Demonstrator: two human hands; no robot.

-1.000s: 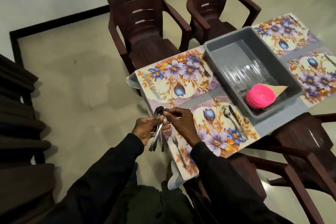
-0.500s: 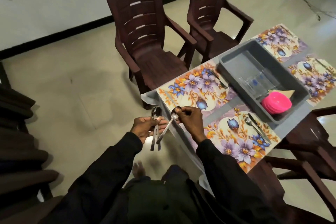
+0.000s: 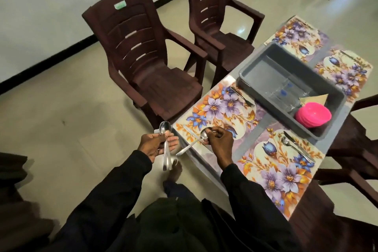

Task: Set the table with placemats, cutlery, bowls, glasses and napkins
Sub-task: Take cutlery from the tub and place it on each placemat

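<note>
My left hand (image 3: pixel 157 143) holds a small bunch of spoons (image 3: pixel 166 149) upright, off the table's corner. My right hand (image 3: pixel 219 141) pinches one spoon (image 3: pixel 192 143) by its bowl, handle pointing down-left, over the near edge of the far-side floral placemat (image 3: pixel 221 108). That mat carries a fork (image 3: pixel 244 97) and a knife (image 3: pixel 191 132) near its edge. The near placemat (image 3: pixel 282 174) holds a spoon and knife (image 3: pixel 294 146). A grey tub (image 3: pixel 255 75) contains pink bowls (image 3: pixel 313 115), clear glasses (image 3: pixel 286 94) and a folded tan napkin (image 3: pixel 316 98).
Two dark brown plastic chairs (image 3: pixel 147 63) stand at the table's far side, and more chair parts (image 3: pixel 358 139) crowd the right. Two more floral placemats (image 3: pixel 343 67) lie beyond the tub. My bare foot (image 3: pixel 176 172) is on the tiled floor below the hands.
My right hand has drawn one spoon out of the bunch in my left hand and carried it right, over the table edge. The view has swung left and back.
</note>
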